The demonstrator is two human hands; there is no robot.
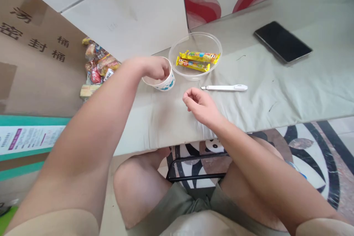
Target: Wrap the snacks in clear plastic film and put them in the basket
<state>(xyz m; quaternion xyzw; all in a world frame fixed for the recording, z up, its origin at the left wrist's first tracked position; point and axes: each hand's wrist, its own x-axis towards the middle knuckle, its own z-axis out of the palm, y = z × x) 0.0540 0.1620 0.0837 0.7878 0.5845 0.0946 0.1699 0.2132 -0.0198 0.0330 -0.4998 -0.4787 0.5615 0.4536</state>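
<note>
while the left hand (155,68), its grip hidden, dips into a paper cup (167,85) left of a clear bowl (190,41), the right hand (203,107) hangs apart, loosely curled on nothing visible, just beside the tip of a white knife (225,87) lying crosswise on the tabletop (157,121).

The left hand (157,68) reaches into the cup (168,84), fingertips hidden. The picture's top edge cuts off the red-and-white box (206,10). Print on the yellow wrappers (193,64) is too small to read.
</note>
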